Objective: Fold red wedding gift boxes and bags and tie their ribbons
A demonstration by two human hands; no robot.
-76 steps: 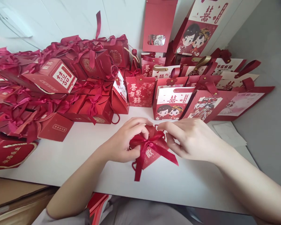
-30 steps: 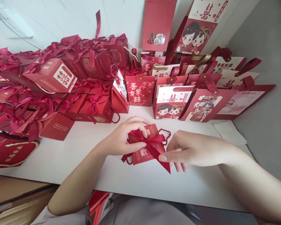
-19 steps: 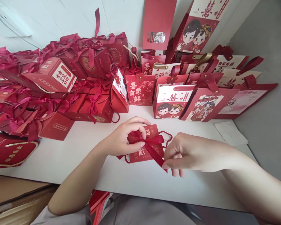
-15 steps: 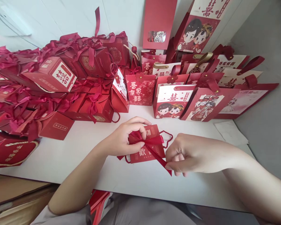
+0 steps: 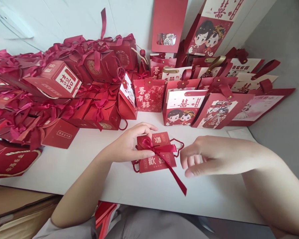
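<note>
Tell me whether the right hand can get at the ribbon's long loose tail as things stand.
Likely yes. The right hand is beside the tail, apparently holding nothing. Nothing covers the tail where it trails off the box, and the left hand is over at the bow.

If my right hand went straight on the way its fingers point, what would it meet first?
Your right hand would probably meet the red box first, at its nearer end, though the twisted cord lies close by and depth is hard to judge.

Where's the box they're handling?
In the head view, the red box lies near centre on the white table, between the left hand and right hand.
</note>
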